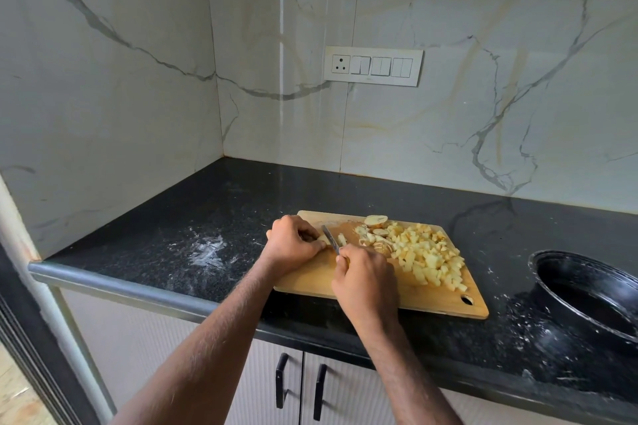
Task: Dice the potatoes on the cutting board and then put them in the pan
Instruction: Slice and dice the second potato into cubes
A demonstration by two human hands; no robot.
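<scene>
Two bare forearms, no sleeves in view, fine hair along both, left hand [293, 240] and right hand [366, 281] ungloved, no rings, watch or bands visible on fingers or wrists, knuckles plainly showing

A wooden cutting board [310, 281] lies flat on the counter. A heap of pale yellow diced potatoes [426, 257] covers its right half, with a few uncut slices [375, 219] at the far edge. A black pan [587, 290] sits well right of the board.
</scene>
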